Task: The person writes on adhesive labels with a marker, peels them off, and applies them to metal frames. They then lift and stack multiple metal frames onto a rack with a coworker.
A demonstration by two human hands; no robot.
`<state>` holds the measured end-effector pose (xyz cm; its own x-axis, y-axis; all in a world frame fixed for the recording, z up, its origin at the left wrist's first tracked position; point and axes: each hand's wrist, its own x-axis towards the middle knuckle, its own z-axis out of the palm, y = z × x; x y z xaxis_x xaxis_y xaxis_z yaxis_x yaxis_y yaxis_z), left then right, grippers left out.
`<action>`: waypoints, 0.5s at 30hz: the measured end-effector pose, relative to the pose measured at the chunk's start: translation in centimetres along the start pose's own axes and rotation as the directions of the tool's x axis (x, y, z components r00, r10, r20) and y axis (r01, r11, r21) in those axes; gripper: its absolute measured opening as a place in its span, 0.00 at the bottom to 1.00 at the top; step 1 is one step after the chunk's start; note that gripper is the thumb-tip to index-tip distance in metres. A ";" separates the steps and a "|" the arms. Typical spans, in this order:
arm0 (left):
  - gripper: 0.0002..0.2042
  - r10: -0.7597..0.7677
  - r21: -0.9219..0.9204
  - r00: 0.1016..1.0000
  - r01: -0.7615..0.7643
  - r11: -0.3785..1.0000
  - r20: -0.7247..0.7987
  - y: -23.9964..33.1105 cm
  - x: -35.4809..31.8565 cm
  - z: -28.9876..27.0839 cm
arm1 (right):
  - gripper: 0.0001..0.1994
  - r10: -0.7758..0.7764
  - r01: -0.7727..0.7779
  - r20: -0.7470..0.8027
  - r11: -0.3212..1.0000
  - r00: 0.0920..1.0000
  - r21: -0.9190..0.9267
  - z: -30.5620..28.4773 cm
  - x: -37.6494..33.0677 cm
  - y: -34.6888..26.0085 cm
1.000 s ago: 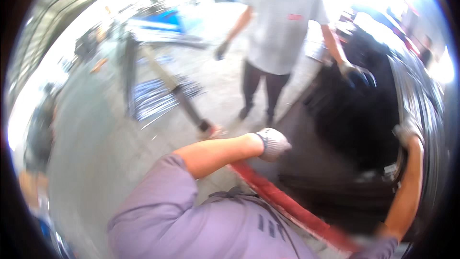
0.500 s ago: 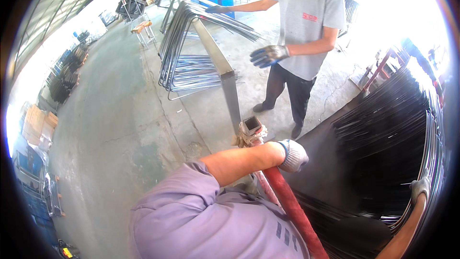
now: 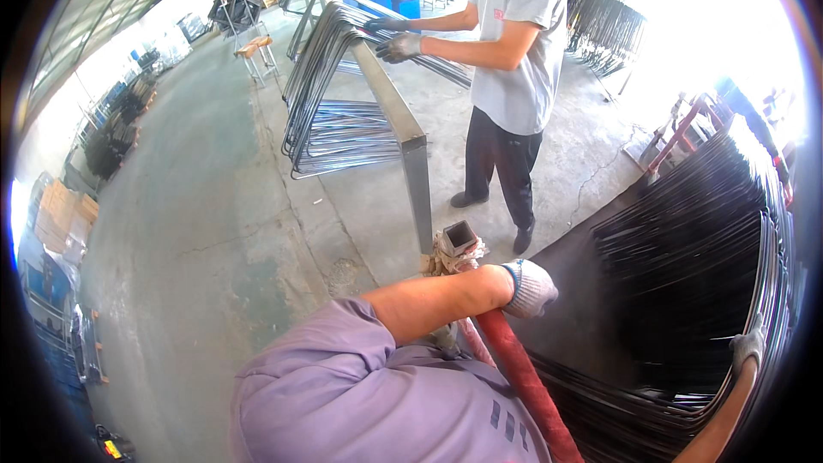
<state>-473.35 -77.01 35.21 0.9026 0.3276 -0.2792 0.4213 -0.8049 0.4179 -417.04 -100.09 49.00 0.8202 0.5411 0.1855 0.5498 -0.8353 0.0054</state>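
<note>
My left hand (image 3: 533, 288), in a pale knit glove, is curled just past a red-wrapped bar (image 3: 525, 369), with my forearm lying across the bar. Its fingertips are hidden, and I cannot make out anything in them. At the right, my gloved right hand (image 3: 748, 348) grips the edge of a dense row of bent metal frames (image 3: 765, 270), thumb toward the black sheets. Dark black material (image 3: 686, 291) hangs inside the row. Ahead, a co-worker in a grey shirt (image 3: 517, 43) has both gloved hands at bent metal wire frames (image 3: 334, 51) hung on a steel beam (image 3: 386, 94).
Beside my left forearm stands an open square tube end (image 3: 459, 236) with cloth tied round it. A steel post (image 3: 416, 193) holds the beam's near end. Cardboard boxes (image 3: 64, 219) are stacked at the far left. More dark frames (image 3: 604, 26) hang behind the co-worker.
The co-worker has stepped left and brought the nearer hand up to the hanging wire frames. My right hand has shifted slightly, its thumb now sticking out to the left. My left hand stays nearly in place.
</note>
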 end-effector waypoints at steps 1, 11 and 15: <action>0.15 0.006 -0.002 1.000 -0.006 1.000 -0.005 0.0 0.1 0.0 | 0.53 0.001 -0.001 0.003 1.000 1.000 -0.014 0.0 0.1 0.1; 0.15 0.002 0.009 1.000 -0.002 1.000 -0.021 0.1 0.1 0.2 | 0.52 0.037 -0.038 0.079 0.999 0.996 0.012 -1.6 -1.6 -1.9; 0.15 0.002 0.008 1.000 -0.002 1.000 -0.012 0.2 -0.1 0.1 | 0.52 0.021 -0.023 0.069 0.999 0.997 0.027 -0.9 -0.8 -1.2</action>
<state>-473.33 -77.19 35.24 0.9044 0.3316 -0.2684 0.4189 -0.8092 0.4119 -418.51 -99.58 49.70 0.8407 0.5286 0.1175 0.5346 -0.8447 -0.0252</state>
